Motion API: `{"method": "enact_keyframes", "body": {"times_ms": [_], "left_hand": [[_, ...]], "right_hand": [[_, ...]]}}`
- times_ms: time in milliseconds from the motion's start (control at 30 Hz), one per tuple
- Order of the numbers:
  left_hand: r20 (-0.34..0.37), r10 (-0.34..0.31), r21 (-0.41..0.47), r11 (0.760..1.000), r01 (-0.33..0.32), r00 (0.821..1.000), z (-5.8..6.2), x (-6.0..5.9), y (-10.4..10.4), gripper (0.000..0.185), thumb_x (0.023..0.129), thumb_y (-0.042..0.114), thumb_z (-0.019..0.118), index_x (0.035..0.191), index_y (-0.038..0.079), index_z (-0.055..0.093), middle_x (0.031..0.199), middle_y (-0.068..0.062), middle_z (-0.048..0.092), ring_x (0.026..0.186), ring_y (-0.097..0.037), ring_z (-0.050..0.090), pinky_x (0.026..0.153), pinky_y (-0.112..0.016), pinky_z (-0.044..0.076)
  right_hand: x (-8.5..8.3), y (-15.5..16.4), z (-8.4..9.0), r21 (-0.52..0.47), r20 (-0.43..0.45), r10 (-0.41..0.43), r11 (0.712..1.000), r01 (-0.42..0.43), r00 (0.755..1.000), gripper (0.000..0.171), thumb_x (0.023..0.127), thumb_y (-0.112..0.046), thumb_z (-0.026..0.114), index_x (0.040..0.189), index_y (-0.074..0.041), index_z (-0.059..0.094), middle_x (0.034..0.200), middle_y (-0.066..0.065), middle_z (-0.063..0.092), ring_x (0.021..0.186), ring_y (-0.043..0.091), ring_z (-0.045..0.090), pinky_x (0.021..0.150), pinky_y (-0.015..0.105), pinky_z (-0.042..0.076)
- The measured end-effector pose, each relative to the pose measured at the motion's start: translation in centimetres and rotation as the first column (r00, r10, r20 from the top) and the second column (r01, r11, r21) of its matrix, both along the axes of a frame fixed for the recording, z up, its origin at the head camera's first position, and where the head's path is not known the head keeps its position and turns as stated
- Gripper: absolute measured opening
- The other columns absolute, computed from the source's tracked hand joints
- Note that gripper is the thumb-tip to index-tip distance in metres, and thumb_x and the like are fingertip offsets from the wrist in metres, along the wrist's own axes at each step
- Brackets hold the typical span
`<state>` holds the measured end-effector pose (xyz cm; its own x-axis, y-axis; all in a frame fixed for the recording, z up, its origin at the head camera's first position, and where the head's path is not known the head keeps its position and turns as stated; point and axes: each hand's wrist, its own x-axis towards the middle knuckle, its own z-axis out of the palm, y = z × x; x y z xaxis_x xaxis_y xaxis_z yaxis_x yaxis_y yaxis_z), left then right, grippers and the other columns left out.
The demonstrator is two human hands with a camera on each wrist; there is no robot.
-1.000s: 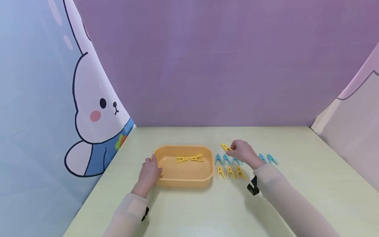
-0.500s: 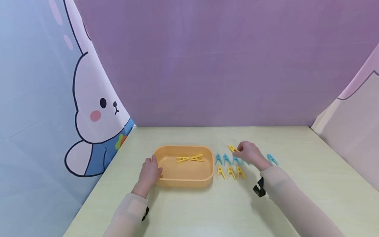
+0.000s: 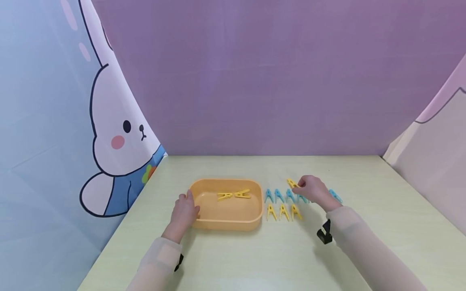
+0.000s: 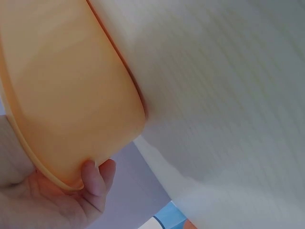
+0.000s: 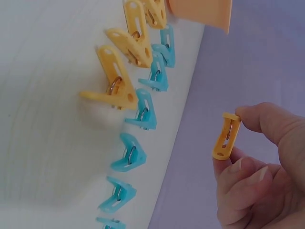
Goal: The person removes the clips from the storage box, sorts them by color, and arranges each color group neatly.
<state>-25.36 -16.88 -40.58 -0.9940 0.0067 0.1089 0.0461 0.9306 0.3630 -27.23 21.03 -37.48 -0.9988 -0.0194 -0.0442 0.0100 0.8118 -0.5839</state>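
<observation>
An orange tray (image 3: 227, 224) sits left of centre on the pale green table. Two yellow clothespins (image 3: 233, 195) lie inside it. My left hand (image 3: 185, 210) grips the tray's left rim; in the left wrist view the thumb of that left hand (image 4: 93, 179) lies over the tray (image 4: 62, 86) edge. My right hand (image 3: 311, 189) pinches one yellow clothespin (image 3: 292, 183) between thumb and fingers, held above the table. The right wrist view shows this clothespin (image 5: 226, 136) in my right hand (image 5: 236, 140), clear of the rows below.
Right of the tray lies a row of blue clothespins (image 3: 278, 195), partly hidden by my right hand, with three yellow clothespins (image 3: 283, 211) in front of them. The right wrist view shows the yellow pegs (image 5: 114, 81), the blue pegs (image 5: 143, 112) and a tray corner (image 5: 205, 12). Backdrop walls enclose the table.
My right hand has carried the yellow clothespin to the right, away from the tray and over the blue row. The left hand and the tray have stayed put.
</observation>
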Motion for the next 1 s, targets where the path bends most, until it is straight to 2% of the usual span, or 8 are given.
{"method": "enact_keyframes", "body": {"times_ms": [567,1000], "left_hand": [[-0.010,-0.001,-0.013,1.000,0.001,1.000,-0.2,-0.1,-0.1,0.063,0.088,0.013,0.061,0.134,-0.016,0.029,0.116,-0.035,0.041,0.098,-0.044,0.048,0.074,-0.050,0.046],[-0.012,-0.006,-0.011,1.000,0.006,1.000,-0.3,-0.2,-0.2,0.063,0.088,0.013,0.060,0.134,-0.016,0.029,0.116,-0.035,0.041,0.098,-0.045,0.048,0.075,-0.050,0.046]], "right_hand": [[0.6,1.2,-0.9,-0.028,0.010,0.003,1.000,-0.003,1.000,0.025,0.085,-0.023,0.064,0.088,0.001,0.056,0.078,0.008,0.055,0.062,0.020,0.048,0.050,0.031,0.043],[1.0,1.9,-2.1,-0.030,0.037,-0.028,0.999,0.029,0.999,0.026,0.084,-0.026,0.064,0.083,-0.002,0.054,0.074,0.007,0.052,0.060,0.019,0.046,0.050,0.029,0.040]]}}
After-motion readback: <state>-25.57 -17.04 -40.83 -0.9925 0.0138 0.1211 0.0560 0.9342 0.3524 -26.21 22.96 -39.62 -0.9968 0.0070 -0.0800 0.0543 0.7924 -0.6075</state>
